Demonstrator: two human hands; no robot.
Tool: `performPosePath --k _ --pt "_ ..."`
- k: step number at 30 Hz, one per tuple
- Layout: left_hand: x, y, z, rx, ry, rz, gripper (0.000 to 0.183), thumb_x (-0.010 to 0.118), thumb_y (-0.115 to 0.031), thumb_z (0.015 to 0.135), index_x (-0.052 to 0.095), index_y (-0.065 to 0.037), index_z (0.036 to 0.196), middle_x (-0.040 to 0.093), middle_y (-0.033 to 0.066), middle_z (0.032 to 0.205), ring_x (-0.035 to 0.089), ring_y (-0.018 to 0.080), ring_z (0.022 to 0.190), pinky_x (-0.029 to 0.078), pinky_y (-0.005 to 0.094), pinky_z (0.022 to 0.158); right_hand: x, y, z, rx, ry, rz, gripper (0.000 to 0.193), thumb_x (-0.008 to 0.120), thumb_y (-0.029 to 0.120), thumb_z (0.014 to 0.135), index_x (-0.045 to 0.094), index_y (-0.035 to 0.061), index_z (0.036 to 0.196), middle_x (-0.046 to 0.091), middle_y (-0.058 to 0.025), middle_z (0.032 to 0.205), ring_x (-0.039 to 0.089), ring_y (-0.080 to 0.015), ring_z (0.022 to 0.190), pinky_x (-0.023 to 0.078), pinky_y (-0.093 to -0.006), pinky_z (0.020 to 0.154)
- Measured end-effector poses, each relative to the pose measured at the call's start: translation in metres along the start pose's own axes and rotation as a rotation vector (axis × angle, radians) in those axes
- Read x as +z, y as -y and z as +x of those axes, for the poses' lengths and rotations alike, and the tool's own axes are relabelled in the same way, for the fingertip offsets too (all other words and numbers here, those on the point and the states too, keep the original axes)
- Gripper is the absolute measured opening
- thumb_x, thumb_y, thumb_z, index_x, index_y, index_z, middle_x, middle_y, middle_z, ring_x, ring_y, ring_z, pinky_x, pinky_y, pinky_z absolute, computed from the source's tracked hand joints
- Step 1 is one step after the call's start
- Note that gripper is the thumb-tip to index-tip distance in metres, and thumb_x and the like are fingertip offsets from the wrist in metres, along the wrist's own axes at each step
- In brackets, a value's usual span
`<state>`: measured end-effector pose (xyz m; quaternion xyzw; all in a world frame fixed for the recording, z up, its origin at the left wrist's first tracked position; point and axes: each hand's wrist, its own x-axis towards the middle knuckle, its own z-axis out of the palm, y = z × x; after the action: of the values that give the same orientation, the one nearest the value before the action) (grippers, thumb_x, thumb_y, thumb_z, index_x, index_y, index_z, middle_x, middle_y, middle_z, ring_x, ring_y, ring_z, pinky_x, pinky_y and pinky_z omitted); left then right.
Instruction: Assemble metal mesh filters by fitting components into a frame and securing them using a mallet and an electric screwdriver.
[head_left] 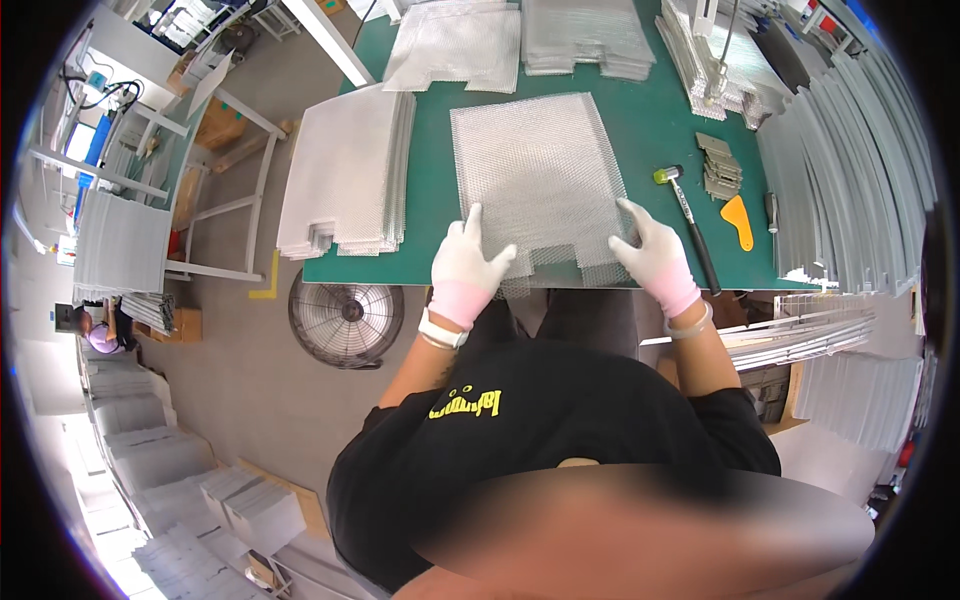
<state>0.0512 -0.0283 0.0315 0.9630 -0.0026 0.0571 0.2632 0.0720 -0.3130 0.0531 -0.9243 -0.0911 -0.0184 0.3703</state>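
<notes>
And here, between the two gloved hands, a silvery mesh sheet (538, 165) is lying flat on the green table (430, 175), its notched edge facing the person and reaching the table's front edge. The left hand (472, 255) is resting at the sheet's near left corner, thumb and fingers standing wide apart, nothing visibly closing on the mesh. Across from it, the right hand (648, 258) is touching the right edge, thumb lying inward, fingers parted from it; whether either hand is pressing down, I'm not able to tell from here!

Just left of the left hand, a tall stack of mesh sheets (345, 170) is sitting, notched side facing the person too. Straight beyond both hands, two more piles are waiting side by side: the left far pile (455, 45) and the right far pile (585, 35).

Now over to the right of the right hand: a hammer (690, 220) is lying nearest, its green end pointing away, then a yellow scraper (738, 220), with small metal plates (718, 168) heaping up just beyond. Farther right, a long row of grey panels (845, 180) is standing. Below and left of the left hand, a round fan (350, 325) is sitting on the floor.
</notes>
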Motion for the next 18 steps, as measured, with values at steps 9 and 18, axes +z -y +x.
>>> performPosePath --k 9,18 --pt "0.019 0.011 0.032 -0.036 0.059 0.170 0.085 0.073 -0.050 0.082 0.043 -0.002 0.145 0.059 0.0207 0.112 0.062 0.0359 0.104 0.052 0.0428 0.088 0.023 -0.030 0.030 -0.053 -0.010 -0.083 0.051 0.068 0.028 0.085 0.058 0.0070 0.131 0.068 -0.0221 0.108 0.066 -0.0386 0.099 0.052 -0.0431 0.087" --pt "0.047 0.022 0.026 -0.018 0.008 0.183 0.083 0.073 -0.049 0.081 0.045 -0.003 0.145 0.058 0.0193 0.110 0.061 0.0353 0.102 0.052 0.0426 0.087 0.053 -0.066 0.026 -0.130 -0.052 -0.163 0.049 0.067 0.028 0.087 0.058 0.0086 0.132 0.067 -0.0186 0.115 0.065 -0.0357 0.104 0.052 -0.0404 0.090"
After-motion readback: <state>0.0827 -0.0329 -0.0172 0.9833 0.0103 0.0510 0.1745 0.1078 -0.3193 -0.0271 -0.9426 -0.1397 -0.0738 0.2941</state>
